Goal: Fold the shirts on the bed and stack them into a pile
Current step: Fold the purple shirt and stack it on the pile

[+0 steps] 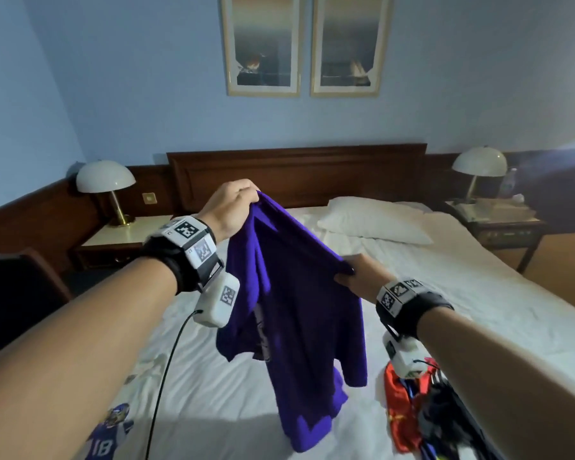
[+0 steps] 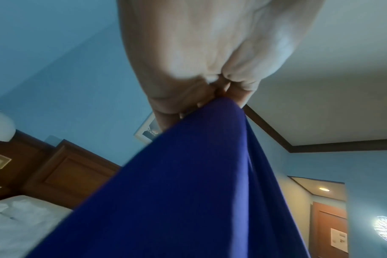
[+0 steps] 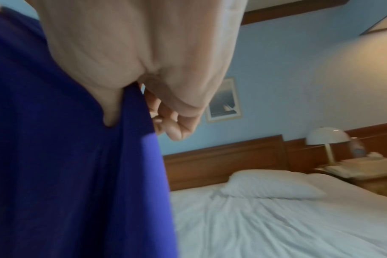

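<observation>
Purple cloth fills the middle of the head view: a purple shirt point(image 1: 299, 293) hangs in the air above the bed point(image 1: 445, 293), held up by both hands. The left hand point(image 1: 229, 207) pinches a bunched edge at the highest point of the shirt, fingers curled tightly round the fabric, as the left wrist view confirms, where the cloth spreads down and away from the closed fingers point(image 2: 210, 94). The right hand point(image 1: 356, 273) grips another edge lower down and nearer the body, thumb on one side of the cloth and curled fingers point(image 3: 170, 118) on the other.

Between the two grips the fabric runs as a taut slanting ridge. Below both grips the rest of the shirt drops in loose folds, its lowest part hanging just over the white sheet; whether it touches the sheet cannot be told.

Under the right wrist, on the near edge of the bed, lies a crumpled red garment point(image 1: 399, 410) among darker clothes. Under the left forearm lies a white shirt with a printed figure point(image 1: 110, 433). Beyond the right-hand grip a white pillow point(image 1: 372, 220) rests by the wooden headboard point(image 1: 296, 171). A lamp point(image 1: 105, 180) stands on a bedside table, out past the left hand.
</observation>
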Motion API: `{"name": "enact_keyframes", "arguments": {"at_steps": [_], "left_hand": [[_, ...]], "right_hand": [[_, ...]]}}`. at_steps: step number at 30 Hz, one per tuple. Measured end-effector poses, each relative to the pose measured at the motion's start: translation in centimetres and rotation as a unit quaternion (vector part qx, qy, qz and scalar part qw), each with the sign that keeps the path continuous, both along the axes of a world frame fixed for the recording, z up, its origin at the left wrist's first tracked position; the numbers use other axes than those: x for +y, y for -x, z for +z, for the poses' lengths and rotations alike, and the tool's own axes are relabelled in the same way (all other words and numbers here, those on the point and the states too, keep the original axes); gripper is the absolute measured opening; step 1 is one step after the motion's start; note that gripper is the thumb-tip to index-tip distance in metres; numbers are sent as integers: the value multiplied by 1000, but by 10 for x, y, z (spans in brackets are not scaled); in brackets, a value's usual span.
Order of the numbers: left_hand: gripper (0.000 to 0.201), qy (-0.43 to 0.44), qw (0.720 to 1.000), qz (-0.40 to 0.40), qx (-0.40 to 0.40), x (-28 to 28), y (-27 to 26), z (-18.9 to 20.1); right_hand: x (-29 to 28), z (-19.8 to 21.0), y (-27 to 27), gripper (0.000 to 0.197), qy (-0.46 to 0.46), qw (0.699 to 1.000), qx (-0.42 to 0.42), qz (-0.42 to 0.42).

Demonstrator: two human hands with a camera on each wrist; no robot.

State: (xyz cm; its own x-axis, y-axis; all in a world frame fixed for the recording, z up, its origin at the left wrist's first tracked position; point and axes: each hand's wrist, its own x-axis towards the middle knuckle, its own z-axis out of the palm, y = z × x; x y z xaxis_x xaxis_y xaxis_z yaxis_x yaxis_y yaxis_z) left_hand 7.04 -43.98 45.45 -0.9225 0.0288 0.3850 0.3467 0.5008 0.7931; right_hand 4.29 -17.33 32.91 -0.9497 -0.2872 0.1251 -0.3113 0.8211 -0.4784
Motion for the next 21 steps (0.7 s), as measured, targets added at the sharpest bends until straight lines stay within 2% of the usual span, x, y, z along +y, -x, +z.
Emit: {"name": "enact_keyframes", "arguments": {"at_steps": [4, 9, 12, 16, 17, 19, 21], "left_hand": [[20, 68, 995, 69, 31, -32, 4, 5], [25, 245, 964, 103, -28, -51, 1, -13], [22, 332, 934, 111, -68, -61, -6, -24], [16, 432, 889, 126, -84, -76, -15, -32], [11, 452, 879, 130, -82, -82, -14, -36], [16, 470, 867, 141, -84, -95, -8, -45], [22, 448, 876, 157, -84, -105, -2, -54]], "right_hand": [[41, -30, -1, 34, -54, 995, -42, -67], [50, -22, 7, 17, -136, 985, -1, -106], [52, -12, 9, 16, -121, 985, 38, -118], [59, 2, 14, 11, -117, 980, 31, -156], [60, 5, 15, 11, -106, 981, 36, -160], [61, 8, 17, 14, -83, 982, 53, -161], [59, 10, 20, 16, -62, 984, 66, -152]]}}
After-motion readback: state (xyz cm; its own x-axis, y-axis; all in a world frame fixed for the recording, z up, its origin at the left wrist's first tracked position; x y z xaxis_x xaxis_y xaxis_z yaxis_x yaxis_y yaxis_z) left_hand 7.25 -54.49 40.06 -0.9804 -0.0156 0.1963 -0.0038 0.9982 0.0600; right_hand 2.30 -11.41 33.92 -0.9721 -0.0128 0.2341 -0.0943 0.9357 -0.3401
